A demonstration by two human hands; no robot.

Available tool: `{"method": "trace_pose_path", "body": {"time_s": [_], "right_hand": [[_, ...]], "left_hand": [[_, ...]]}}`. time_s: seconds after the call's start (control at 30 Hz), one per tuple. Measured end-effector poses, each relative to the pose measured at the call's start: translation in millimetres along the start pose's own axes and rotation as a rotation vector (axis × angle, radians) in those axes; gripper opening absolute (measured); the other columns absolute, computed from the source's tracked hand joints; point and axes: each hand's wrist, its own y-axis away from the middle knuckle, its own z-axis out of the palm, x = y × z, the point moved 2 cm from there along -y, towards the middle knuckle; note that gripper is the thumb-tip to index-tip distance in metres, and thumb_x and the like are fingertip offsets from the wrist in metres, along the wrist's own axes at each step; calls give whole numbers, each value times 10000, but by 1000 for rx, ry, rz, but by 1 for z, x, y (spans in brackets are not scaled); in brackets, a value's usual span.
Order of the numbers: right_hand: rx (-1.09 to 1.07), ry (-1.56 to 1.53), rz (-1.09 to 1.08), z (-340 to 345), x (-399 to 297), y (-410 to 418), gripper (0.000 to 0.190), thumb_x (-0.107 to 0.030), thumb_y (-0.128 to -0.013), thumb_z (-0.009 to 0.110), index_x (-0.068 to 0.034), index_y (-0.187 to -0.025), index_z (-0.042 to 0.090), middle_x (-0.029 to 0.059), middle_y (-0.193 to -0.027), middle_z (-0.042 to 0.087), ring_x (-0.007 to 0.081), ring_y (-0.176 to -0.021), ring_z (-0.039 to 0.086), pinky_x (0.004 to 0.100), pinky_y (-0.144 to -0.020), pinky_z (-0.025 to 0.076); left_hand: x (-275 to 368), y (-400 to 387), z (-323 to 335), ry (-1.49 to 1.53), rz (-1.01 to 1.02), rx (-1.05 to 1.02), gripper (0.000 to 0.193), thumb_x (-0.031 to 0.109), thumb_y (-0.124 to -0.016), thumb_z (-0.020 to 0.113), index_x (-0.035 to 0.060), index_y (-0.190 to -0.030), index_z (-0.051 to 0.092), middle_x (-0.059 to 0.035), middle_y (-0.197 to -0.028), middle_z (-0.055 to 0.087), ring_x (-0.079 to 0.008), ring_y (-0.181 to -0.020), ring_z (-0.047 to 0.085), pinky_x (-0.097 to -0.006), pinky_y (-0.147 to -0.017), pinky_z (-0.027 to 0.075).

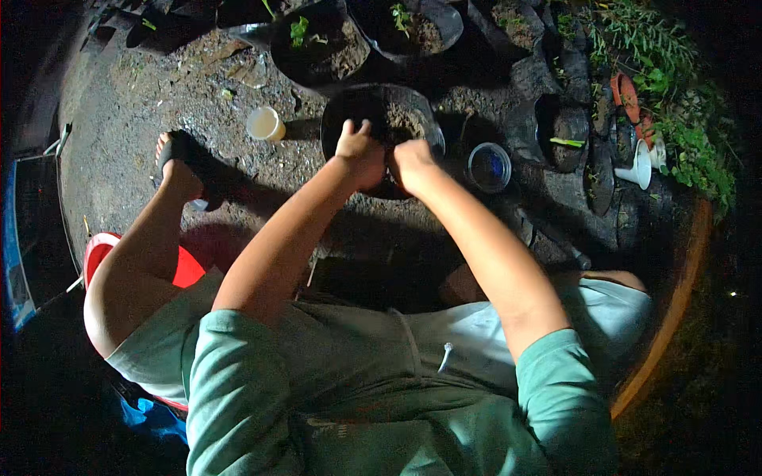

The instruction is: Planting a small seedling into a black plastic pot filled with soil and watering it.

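A round black planting bag (381, 95) stands in front of me, with crumbly soil (406, 121) showing inside it. My left hand (362, 156) is over the bag's near left part, its fingers partly curled and two digits pointing away from me. Close beside it, my right hand (412, 162) is bent into a fist-like shape at the near right part. Whatever may be between the fingers is hidden by the backs of the hands. To the left stands a plastic cup (266, 124) of cloudy liquid; on the right is a clear round plastic container (489, 167).
Black bags with soil and seedlings (299, 31) line the far side. More bags (562, 134) stand at right, near a white funnel-shaped object (640, 166), orange-red sandals (625, 95) and leafy plants (702, 154). A red plastic stool or basin (189, 268) is by my left leg.
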Motion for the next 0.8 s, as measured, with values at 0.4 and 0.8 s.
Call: {"method": "trace_pose_path", "body": {"time_s": [0.4, 0.8], "right_hand": [[30, 155, -20, 5, -14, -14, 232, -236, -618, 634, -126, -822, 640, 55, -899, 608, 196, -849, 570, 337, -722, 431], [-35, 154, -9, 46, -17, -55, 225, -134, -763, 458, -111, -905, 631, 28, -958, 600, 180, -894, 564, 313, -686, 443]], "left_hand": [[1, 12, -2, 194, -25, -113, 509, 376, -764, 442, 162, -1224, 394, -38, -1327, 273, -243, -1241, 197, -538, -969, 80], [4, 1, 14, 199, -39, -223, 381, 309, -753, 478, 143, -1090, 536, -48, -1228, 421, -293, -1239, 185, -525, -976, 64]]}}
